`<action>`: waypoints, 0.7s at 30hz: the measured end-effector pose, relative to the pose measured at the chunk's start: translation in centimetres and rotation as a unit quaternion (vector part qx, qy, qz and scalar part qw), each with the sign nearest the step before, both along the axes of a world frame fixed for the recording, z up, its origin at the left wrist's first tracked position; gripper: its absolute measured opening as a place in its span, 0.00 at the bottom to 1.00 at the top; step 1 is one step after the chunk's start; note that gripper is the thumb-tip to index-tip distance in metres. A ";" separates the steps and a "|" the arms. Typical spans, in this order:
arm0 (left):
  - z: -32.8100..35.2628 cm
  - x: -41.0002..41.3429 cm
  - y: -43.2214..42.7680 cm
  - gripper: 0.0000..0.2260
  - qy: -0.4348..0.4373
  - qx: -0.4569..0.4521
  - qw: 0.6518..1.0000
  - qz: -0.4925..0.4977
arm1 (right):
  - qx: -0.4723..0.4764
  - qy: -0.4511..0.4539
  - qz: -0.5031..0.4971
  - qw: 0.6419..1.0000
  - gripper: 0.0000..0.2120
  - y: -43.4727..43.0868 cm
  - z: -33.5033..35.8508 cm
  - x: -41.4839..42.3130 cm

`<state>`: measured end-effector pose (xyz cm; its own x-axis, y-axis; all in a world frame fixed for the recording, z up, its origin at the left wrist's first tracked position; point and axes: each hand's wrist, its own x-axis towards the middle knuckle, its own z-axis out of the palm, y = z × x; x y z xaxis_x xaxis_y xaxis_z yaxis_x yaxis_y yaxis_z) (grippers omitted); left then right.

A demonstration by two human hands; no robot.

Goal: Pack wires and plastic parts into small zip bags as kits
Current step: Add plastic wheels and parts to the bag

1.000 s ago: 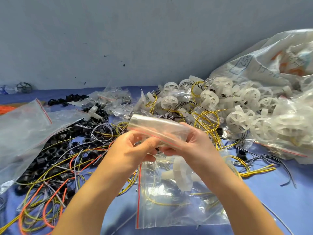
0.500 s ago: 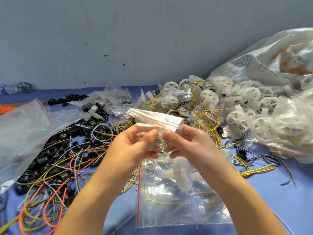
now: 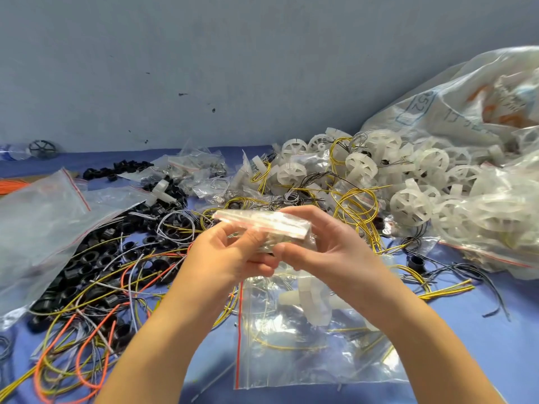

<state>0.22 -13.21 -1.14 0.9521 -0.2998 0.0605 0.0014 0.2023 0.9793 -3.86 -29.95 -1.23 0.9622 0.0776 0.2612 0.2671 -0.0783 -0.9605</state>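
Bare counter [image 3: 484, 357] lies open at near right and in a narrow strip at far left. Black rings [image 3: 87, 258] and tangled wires [image 3: 87, 333] fill the left. White wheels [image 3: 408, 176] and bulky bags [image 3: 466, 112] block the far right. A flat zip bag [image 3: 306, 357] covers near centre.

Left hand [image 3: 230, 253], right hand [image 3: 329, 246], close together, pinching zip bag [image 3: 264, 222]

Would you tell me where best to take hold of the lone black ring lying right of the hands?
Likely from above, pinching across the outer wall: the black ring sits alone on the blue cloth, short and round, clear of the piles.
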 end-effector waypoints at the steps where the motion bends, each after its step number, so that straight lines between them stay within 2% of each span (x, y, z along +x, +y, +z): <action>1: 0.1 0.0 0.1 0.11 -0.001 0.011 1.000 0.000 | -0.031 -0.014 -0.014 0.999 0.15 0.1 0.0 0.0; 3: 0.1 -0.1 0.7 0.10 -0.018 0.026 0.999 -0.021 | -0.055 -0.036 -0.045 0.997 0.11 0.4 0.0 -0.1; 6: 0.1 -0.5 1.8 0.09 -0.033 0.006 0.995 -0.090 | -0.020 -0.026 -0.055 0.998 0.07 0.8 0.0 0.0; 11: -0.5 -1.0 5.0 0.08 0.029 -0.064 0.989 -0.132 | 0.020 0.042 -0.019 0.999 0.07 2.6 0.3 0.0; 13: -0.6 -1.6 6.5 0.15 0.034 -0.069 0.989 -0.123 | 0.039 0.066 0.012 0.997 0.08 4.0 0.5 -0.1; 15: -0.8 -2.2 7.7 0.17 0.014 -0.022 0.997 -0.069 | 0.043 0.085 0.037 0.995 0.11 5.5 0.5 -0.3; 18: -1.2 -3.2 9.0 0.09 -0.064 0.083 0.994 -0.029 | 0.031 0.120 0.077 0.989 0.13 7.2 0.4 -0.6; 21: -1.4 -4.0 9.9 0.04 -0.104 0.129 0.986 0.006 | 0.024 0.155 0.120 0.980 0.14 8.2 0.2 -1.0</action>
